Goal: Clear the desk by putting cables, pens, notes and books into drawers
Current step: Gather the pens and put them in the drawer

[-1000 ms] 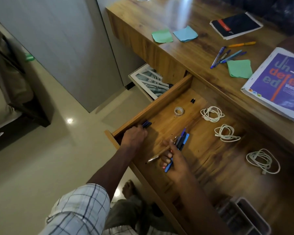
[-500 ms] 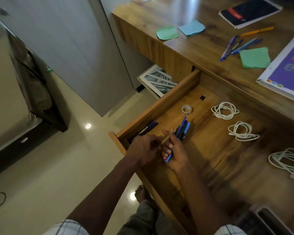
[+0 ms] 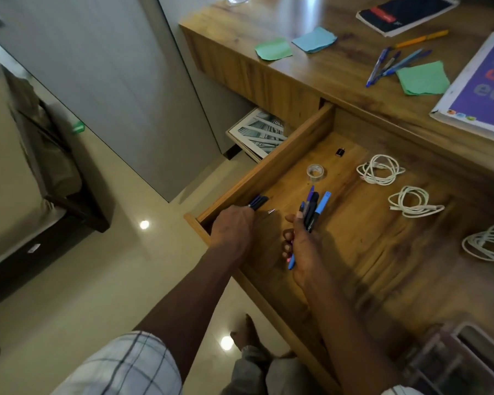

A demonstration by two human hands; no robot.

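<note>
Head view: wooden drawer (image 3: 268, 166) pulled out under the desk (image 3: 325, 81), grain glossy. My right hand (image 3: 302, 249) has its fingers curled round a bundle of pens (image 3: 314, 206), slim plastic barrels in black and blue fanned upward over the drawer floor. My left hand (image 3: 234, 226) sits knuckles-up in the near left corner, against dark pens (image 3: 257, 201) lying along the side wall. A metal tip pokes out beside it. Fingers hidden, so I cannot tell if it grips anything. Three white coiled cables (image 3: 379, 170) lie well apart on the drawer floor, near a clear tape roll (image 3: 315, 171). On the desk are loose pens (image 3: 394, 64), square paper notes (image 3: 422, 78) and a purple book (image 3: 479, 86).
</note>
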